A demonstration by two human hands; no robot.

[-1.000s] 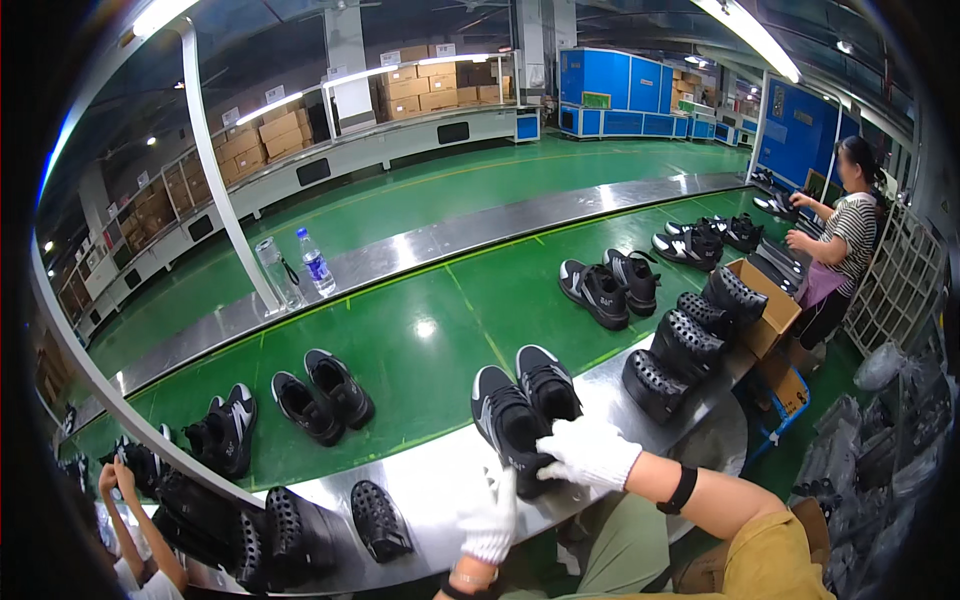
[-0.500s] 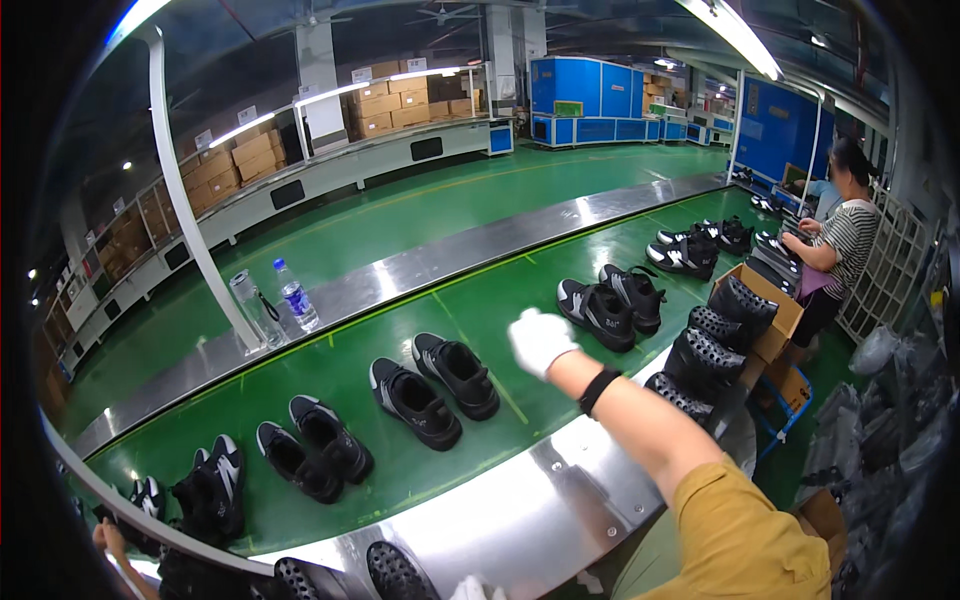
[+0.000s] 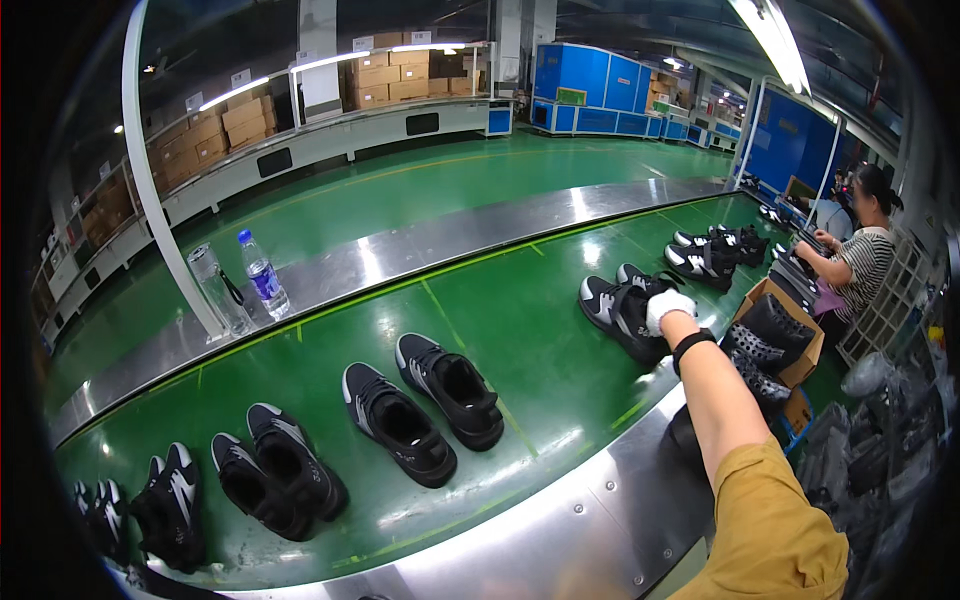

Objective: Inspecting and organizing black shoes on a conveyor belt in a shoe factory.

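My right hand (image 3: 668, 310), in a white glove with a black band round the wrist, is at the collars of a pair of black, grey and white sneakers (image 3: 607, 305) on the green belt (image 3: 540, 385). Its fingers look closed on the nearer sneaker's collar; the fingertips are partly hidden. Left of it stands another pair, one sneaker (image 3: 395, 425) beside its mate (image 3: 452, 392). More pairs (image 3: 280, 470) line the belt toward the near left. Farther off on the right are further sneakers (image 3: 705, 258). My left hand is out of view.
A metal ledge (image 3: 370, 262) runs along the belt's far side, with a water bottle (image 3: 262, 275) and a clear tumbler (image 3: 218, 290). At right, an open carton (image 3: 800, 315) holds black perforated pieces (image 3: 757, 348). Beyond it a person in a striped shirt (image 3: 865, 265) handles shoes. A steel edge (image 3: 540, 545) borders the near side.
My right hand has moved right, from above the bare belt to the pair of sneakers. The view has turned right, and the white glove at the lower edge has left the picture.
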